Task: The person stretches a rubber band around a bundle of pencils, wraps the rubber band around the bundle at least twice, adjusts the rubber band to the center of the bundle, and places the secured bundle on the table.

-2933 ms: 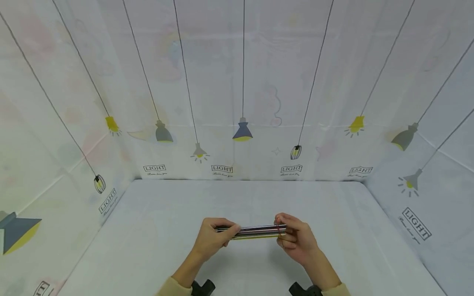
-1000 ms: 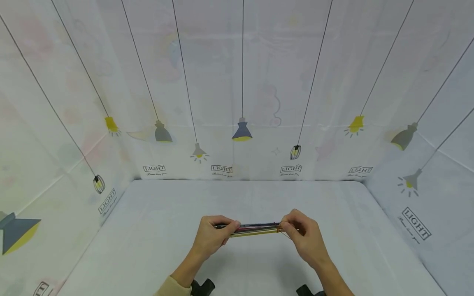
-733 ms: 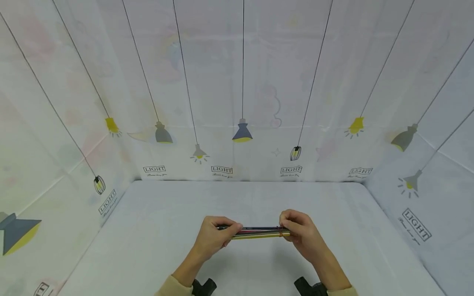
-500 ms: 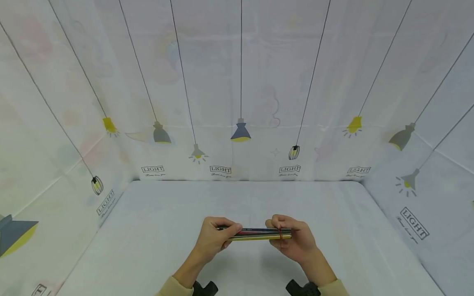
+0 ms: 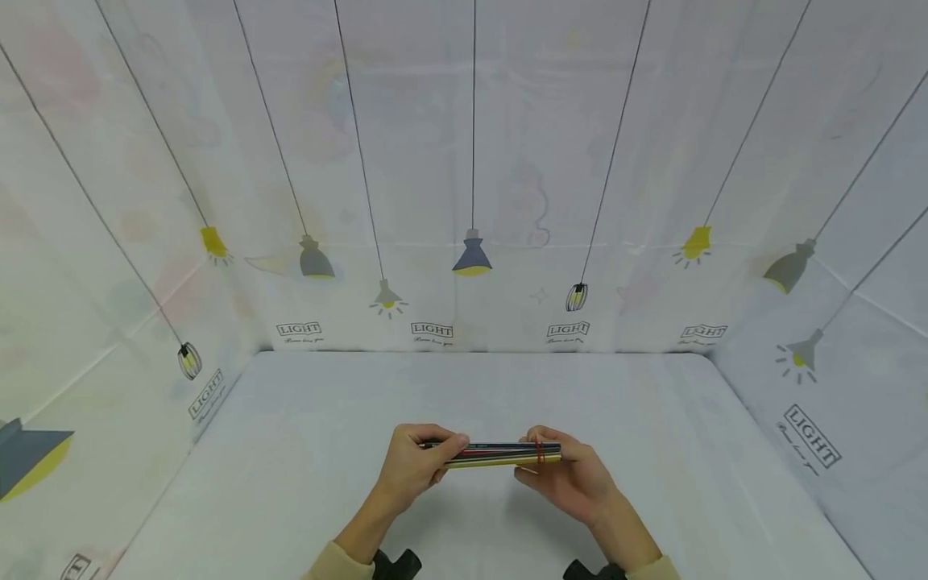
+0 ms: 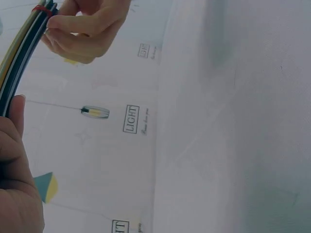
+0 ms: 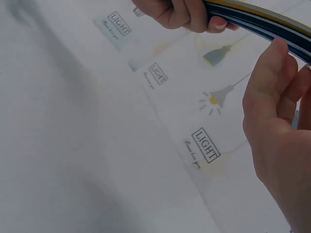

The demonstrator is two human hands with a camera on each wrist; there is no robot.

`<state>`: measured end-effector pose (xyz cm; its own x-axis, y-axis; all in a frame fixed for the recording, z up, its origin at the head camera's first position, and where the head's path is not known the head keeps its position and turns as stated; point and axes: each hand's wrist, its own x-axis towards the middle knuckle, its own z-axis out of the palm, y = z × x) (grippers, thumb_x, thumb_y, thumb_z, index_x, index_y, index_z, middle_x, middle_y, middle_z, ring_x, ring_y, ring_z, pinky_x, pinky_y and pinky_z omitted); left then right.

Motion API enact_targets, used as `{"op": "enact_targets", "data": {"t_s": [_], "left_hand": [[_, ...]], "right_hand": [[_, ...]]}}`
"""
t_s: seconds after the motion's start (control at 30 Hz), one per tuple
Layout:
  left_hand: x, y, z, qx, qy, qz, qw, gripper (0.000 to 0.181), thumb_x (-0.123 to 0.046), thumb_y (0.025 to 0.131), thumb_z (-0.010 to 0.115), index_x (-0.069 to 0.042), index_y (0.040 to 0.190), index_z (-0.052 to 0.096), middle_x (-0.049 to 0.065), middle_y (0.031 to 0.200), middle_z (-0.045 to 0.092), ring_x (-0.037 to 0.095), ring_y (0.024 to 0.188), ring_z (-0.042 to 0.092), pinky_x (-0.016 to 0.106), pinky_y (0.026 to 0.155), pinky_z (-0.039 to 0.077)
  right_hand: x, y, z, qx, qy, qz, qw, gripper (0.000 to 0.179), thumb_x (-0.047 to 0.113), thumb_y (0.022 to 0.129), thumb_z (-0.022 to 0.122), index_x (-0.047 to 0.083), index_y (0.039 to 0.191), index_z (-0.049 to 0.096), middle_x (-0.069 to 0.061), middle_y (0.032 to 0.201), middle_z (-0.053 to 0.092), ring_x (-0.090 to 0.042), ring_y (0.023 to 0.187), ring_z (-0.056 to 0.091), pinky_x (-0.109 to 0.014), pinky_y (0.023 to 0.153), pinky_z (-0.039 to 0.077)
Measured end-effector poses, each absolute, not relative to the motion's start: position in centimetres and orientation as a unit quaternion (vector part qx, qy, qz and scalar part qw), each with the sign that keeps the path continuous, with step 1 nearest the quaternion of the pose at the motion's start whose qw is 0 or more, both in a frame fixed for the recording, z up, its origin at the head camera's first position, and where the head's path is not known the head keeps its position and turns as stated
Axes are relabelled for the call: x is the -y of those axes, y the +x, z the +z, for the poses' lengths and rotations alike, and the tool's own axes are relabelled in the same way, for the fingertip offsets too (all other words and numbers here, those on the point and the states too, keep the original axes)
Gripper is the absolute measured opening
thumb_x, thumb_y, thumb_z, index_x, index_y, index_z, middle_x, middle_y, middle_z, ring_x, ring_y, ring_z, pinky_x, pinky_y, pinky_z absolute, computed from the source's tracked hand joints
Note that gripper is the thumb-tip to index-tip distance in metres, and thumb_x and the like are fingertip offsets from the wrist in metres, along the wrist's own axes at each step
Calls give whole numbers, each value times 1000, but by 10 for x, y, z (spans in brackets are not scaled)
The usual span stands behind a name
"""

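Observation:
A bundle of slim pencils (image 5: 500, 454), striped dark, red and yellow, lies level between both hands in the head view. My left hand (image 5: 416, 467) grips its left end, thumb across the front. A red rubber band (image 5: 540, 451) circles the pencils close to their right end. There my right hand (image 5: 573, 479) holds the bundle loosely, fingers behind it and thumb along its lower edge. The left wrist view shows the right fingers (image 6: 80, 29) bent against the pencils near the band. In the right wrist view the bundle (image 7: 262, 22) runs across the top corner.
Below the hands spreads a white tabletop (image 5: 304, 419). A white wall sheet (image 5: 406, 161) printed with hanging lamps and LIGHT labels encloses it behind and at both sides. Dark wrist mounts (image 5: 397, 564) show at the bottom edge.
My right hand was pinching at the bundle's right end, a thin strand of band hanging loose; now its fingers have shifted behind and below, and the band lies round the pencils. Left hand stays put.

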<state>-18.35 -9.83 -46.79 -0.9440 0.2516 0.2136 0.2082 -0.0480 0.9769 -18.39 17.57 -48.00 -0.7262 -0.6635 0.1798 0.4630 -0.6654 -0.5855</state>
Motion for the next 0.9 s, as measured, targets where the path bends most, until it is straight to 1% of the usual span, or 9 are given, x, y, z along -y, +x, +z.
{"op": "enact_targets", "data": {"t_s": [0.1, 0.23, 0.33, 0.43, 0.53, 0.6, 0.67, 0.8, 0.9], "left_hand": [[99, -183, -469, -691, 165, 703, 13, 21, -20, 91, 79, 1, 89, 79, 5, 58, 60, 7, 41, 43, 19, 39, 34], [101, -184, -470, -696, 164, 699, 2, 19, -18, 91, 79, 1, 90, 79, 5, 58, 59, 7, 42, 43, 20, 39, 34], [102, -184, -470, -697, 172, 696, -4, 20, -16, 91, 78, 4, 90, 77, 12, 57, 58, 7, 42, 44, 20, 40, 35], [103, -184, -470, -696, 178, 696, -7, 21, -15, 91, 78, 5, 91, 77, 19, 57, 57, 8, 42, 44, 20, 40, 35], [102, -184, -471, -697, 174, 696, -2, 19, -18, 90, 80, 1, 89, 77, 17, 57, 57, 9, 43, 44, 20, 40, 34], [102, -185, -471, -697, 167, 698, 8, 19, -20, 89, 81, -2, 89, 78, 11, 56, 57, 10, 43, 44, 21, 40, 33], [102, -185, -471, -696, 157, 700, 26, 19, -22, 88, 82, -4, 90, 78, 7, 57, 58, 12, 44, 44, 22, 40, 33], [104, -187, -470, -691, 142, 705, 76, 26, -26, 88, 82, -2, 95, 78, 6, 61, 60, 12, 46, 44, 22, 42, 35], [106, -188, -469, -676, 140, 715, 111, 29, -24, 89, 80, 3, 98, 76, 6, 65, 63, 12, 47, 45, 23, 44, 37]], "right_hand": [[-179, -181, -477, -326, -150, -887, 291, 37, 1, 107, 29, 5, 104, 66, -5, 101, 65, -20, 98, 59, -34, 91, 50], [-186, -177, -471, -438, -131, -860, 228, 34, 3, 107, 35, 7, 102, 68, -5, 102, 65, -21, 92, 63, -35, 85, 53], [-193, -174, -466, -520, -166, -822, 165, 27, 5, 107, 40, 3, 109, 67, -7, 108, 66, -24, 95, 66, -38, 88, 54], [-197, -171, -462, -583, -212, -777, 108, 18, 0, 104, 51, -5, 116, 62, -12, 114, 65, -28, 98, 69, -42, 91, 55], [-198, -167, -460, -637, -239, -729, 73, 20, -4, 97, 63, -8, 116, 60, -15, 117, 63, -30, 97, 70, -44, 90, 56], [-197, -165, -460, -662, -250, -704, 57, 22, -3, 94, 69, -6, 114, 63, -15, 116, 62, -29, 95, 70, -42, 87, 57], [-195, -164, -461, -683, -253, -684, 35, 22, -2, 91, 73, -2, 112, 66, -14, 114, 62, -24, 92, 69, -36, 83, 58], [-190, -161, -464, -699, -260, -665, -16, 22, -3, 88, 77, -1, 108, 69, -14, 111, 64, -17, 91, 65, -27, 76, 55], [-186, -160, -464, -694, -266, -668, -27, 21, -4, 86, 78, -3, 107, 71, -14, 111, 64, -16, 94, 65, -26, 78, 55]]}}
